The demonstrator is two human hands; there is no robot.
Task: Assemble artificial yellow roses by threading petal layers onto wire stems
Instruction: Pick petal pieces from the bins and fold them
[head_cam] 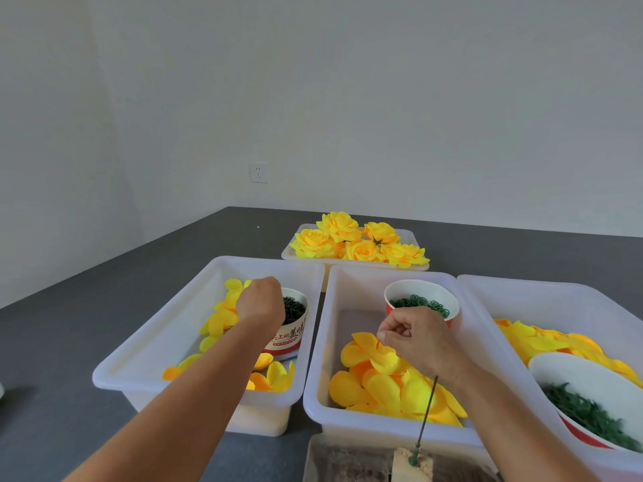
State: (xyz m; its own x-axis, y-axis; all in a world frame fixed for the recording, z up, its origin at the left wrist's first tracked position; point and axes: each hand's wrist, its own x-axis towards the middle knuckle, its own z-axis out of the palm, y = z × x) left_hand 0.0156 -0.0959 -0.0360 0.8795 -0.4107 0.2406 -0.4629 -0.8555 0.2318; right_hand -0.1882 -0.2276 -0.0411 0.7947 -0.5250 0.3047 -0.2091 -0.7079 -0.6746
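We look down at a dark grey table (104, 307) set with white plastic bins. Our left hand (261, 300) reaches into the left white bin (139, 360), its back toward us, over a paper cup printed with red characters (290, 328) that holds dark green pieces. We cannot tell how its fingers lie, since they curl away out of sight. Loose yellow fabric petals (222, 318) lie in that bin just beside the hand.

Our right hand (414, 337) hovers over the middle white bin (323, 342), fingers curled inward with thumb and forefinger pinched together at a yellow petal layer (368, 346), which lies on top of a heap of yellow petal layers (386, 391) in the bin's near end. A thin dark green wire stem (426, 415) stands tilted below the wrist, planted in a pale foam block (414, 464) at the near edge.

Behind the hand sits a red paper cup of green rings (421, 300). The right white bin (556, 297) holds more petals and a red-sided bowl of green pieces (591, 408). Finished yellow roses (355, 241) fill a far white tray (288, 252).
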